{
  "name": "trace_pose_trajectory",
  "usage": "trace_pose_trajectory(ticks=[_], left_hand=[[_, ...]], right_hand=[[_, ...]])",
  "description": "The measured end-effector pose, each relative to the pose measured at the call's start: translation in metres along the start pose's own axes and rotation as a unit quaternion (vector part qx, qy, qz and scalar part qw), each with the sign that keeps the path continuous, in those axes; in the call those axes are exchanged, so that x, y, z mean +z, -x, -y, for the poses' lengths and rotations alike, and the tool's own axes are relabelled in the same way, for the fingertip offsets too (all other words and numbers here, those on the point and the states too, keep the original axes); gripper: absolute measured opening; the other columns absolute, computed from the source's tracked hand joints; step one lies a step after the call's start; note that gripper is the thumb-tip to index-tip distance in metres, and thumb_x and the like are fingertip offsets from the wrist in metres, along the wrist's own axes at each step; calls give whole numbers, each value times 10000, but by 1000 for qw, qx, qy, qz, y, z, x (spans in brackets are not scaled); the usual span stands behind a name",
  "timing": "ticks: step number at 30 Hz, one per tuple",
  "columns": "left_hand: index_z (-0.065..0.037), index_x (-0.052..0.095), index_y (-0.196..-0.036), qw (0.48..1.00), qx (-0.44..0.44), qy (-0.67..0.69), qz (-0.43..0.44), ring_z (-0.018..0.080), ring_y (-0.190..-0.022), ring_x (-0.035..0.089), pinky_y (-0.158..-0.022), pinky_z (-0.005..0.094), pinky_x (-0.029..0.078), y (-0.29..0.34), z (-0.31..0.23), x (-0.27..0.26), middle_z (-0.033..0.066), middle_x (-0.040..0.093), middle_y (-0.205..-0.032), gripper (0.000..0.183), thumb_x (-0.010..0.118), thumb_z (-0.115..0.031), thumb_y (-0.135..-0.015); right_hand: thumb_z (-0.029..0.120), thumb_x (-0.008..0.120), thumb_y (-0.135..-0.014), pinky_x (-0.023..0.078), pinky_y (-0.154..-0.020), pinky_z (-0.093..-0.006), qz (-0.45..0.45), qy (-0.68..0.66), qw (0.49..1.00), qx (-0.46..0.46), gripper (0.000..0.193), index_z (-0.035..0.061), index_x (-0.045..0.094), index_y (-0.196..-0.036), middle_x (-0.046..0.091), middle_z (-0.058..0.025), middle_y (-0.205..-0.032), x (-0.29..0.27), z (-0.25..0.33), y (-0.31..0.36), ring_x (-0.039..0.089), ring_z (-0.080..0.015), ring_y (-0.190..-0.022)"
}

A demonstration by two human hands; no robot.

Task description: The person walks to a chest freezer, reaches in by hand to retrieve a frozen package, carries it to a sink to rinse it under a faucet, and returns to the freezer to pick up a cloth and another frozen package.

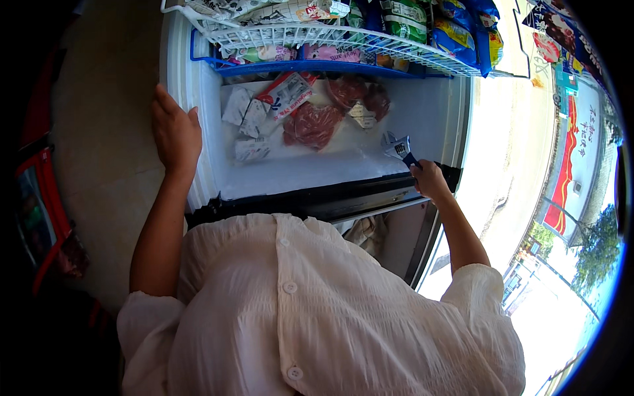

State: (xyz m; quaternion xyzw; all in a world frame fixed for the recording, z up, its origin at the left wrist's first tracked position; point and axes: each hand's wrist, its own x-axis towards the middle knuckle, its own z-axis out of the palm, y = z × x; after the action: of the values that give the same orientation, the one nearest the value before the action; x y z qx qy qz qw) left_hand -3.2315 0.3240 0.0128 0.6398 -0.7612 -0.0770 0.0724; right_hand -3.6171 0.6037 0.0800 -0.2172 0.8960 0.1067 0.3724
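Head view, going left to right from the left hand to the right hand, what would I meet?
Left hand, white packets, large bagged meat, wrench, right hand.

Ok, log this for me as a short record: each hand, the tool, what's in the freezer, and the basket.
Left hand: at the freezer's left rim, no tool
Right hand: closed around the wrench's handle
Wrench: adjustable type, blue handle, head pointing into the freezer; contact with frost unclear
Freezer floor: bagged red meat, red-and-white packet, white packets
White wire basket: filled with colourful packages
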Motion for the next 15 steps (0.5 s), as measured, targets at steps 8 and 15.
trace_pose_trajectory(ticks=[8,15], left_hand=[[65,259,-1384,1000,-12,6,15,379,-1183,496,-977,396,428,0,-4,-3,269,427,-1316,701,658,-147,-848],[69,261,-1381,1000,8,11,-2,386,-1165,507,-974,401,428,-1,-1,0,279,430,-1305,706,662,-151,-844]], right_hand=[[226,551,-897,474,-618,-434,74,66,994,-37,270,-36,585,-839,609,-217,-694,15,8,4,631,-370,-674],[183,520,-931,329,-381,-298,52,-3,998,-20,242,-15,527,-791,480,-59,-519,28,0,13,426,-138,-386]])
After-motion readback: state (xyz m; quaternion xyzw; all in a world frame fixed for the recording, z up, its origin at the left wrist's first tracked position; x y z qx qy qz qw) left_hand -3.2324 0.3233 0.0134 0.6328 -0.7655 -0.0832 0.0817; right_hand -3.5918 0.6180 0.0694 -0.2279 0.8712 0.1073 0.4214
